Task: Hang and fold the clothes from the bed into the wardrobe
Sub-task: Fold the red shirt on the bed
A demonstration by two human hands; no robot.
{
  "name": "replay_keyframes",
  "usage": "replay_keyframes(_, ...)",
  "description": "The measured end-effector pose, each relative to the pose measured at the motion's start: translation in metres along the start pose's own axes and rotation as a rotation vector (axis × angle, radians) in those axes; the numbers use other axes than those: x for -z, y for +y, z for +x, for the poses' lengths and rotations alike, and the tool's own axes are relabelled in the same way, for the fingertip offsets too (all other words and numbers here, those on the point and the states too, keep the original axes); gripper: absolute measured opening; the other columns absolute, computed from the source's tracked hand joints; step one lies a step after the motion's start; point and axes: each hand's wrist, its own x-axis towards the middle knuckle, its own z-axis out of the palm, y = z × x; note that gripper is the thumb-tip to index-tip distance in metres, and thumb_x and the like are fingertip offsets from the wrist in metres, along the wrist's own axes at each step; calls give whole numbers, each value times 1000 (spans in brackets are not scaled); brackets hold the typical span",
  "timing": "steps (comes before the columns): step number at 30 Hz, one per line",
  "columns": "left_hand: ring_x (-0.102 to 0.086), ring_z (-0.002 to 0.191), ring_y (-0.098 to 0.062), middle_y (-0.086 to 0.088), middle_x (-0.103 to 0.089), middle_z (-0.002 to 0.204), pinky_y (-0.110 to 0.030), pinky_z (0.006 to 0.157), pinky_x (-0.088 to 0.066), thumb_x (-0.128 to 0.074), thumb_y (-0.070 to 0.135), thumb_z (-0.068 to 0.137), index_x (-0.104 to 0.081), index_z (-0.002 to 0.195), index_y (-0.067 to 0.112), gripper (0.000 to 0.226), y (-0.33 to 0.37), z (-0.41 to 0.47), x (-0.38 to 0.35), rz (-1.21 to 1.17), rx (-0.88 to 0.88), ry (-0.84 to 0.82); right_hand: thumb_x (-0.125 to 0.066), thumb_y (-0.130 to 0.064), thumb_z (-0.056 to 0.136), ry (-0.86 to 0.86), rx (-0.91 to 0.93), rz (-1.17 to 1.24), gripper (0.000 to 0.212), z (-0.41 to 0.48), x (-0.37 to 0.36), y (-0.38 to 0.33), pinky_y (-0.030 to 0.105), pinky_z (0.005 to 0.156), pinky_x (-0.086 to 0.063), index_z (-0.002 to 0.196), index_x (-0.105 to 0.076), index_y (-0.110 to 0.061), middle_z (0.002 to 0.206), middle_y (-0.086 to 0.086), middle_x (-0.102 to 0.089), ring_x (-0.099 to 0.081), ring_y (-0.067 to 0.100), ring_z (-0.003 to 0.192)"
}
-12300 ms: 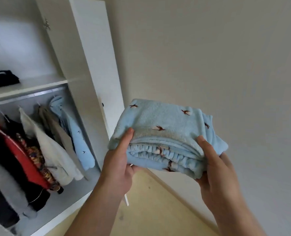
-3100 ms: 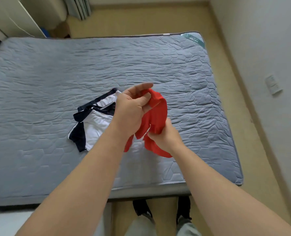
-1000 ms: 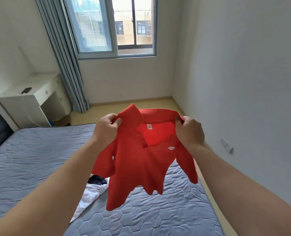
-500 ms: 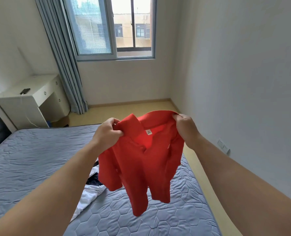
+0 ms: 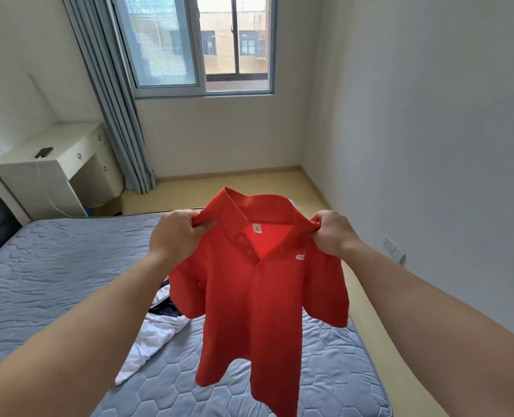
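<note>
Item 1. White surface (image 5: 69,145), far left by the curtain (image 5: 111,94); a dark phone (image 5: 44,152) lies on it. Not part of the job.

Item 2. Bed (image 5: 54,281), grey quilted cover. On it, a white garment with dark trim (image 5: 150,335), unfolded and partly hidden behind the shirt; it looks to be next in line.

Item 3. Left hand (image 5: 174,236), closed, pinching the shirt's shoulder beside the collar.

Item 4. Red polo shirt (image 5: 258,296), held up in the air over the bed, front towards the person, placket open, hem hanging free, sleeves drooping.

Item 5. Right hand (image 5: 331,233), closed, pinching the other shoulder.

Handling note. The step appears to be spreading the shirt out for hanging or folding. Best done with both pinches level and well apart, so the body hangs flat and the side seams line up. Square the collar first. The wardrobe and any hanger are out of view.
</note>
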Motion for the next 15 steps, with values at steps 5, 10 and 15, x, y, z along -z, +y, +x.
replay_keyframes(5,-55,68,-30,5,-43,71,-31,62,-37,-73,47,87,-63,73,13,38,-5,10,9,110,-146,236,-43,-15,93,161,-51,-94,25,5,-1,-3,42,82,-53,106,-64,-14,106,15,-68,-63,38,99)
replay_keyframes(10,-59,76,-29,-3,-53,80,-31,69,-43,-82,23,75,-65,80,11,22,-9,14,4,163,-271,-75,-46,-10,93,174,50,22,23,17,-10,-1,40,80,-50,108,-64,-9,105,20,-69,-63,41,99)
replay_keyframes(15,-57,83,-23,4,-57,82,-31,71,-42,-72,14,68,-70,86,15,18,-24,8,-7,167,-172,-221,-53,-26,96,188,34,-79,26,18,-18,26,37,69,-40,73,-49,-16,92,25,-68,-62,44,90)
